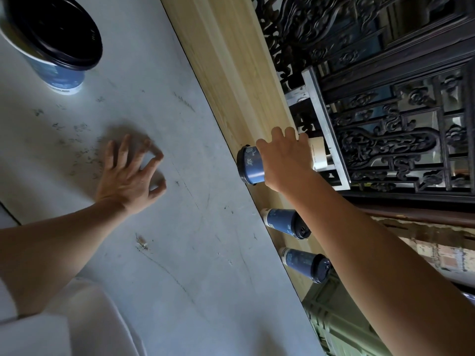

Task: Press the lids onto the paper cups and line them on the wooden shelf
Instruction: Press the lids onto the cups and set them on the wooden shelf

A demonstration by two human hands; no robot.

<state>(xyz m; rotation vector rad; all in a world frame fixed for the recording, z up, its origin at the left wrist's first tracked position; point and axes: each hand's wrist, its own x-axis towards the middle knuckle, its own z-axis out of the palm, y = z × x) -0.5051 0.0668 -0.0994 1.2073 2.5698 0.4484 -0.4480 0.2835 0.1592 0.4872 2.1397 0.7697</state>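
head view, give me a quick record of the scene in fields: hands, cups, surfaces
left hand: open, fingers spread, pressed on the grey countertop
right hand: wrapped around a blue paper cup with a black lid, held at the wooden shelf
cups already on shelf: two, both lidded, nearer cup and farther cup
cup on countertop: one lidded cup, top left, apart from both hands
behind shelf: dark carved screen

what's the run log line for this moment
right hand: holding lidded cup over wooden shelf | left hand: empty on counter
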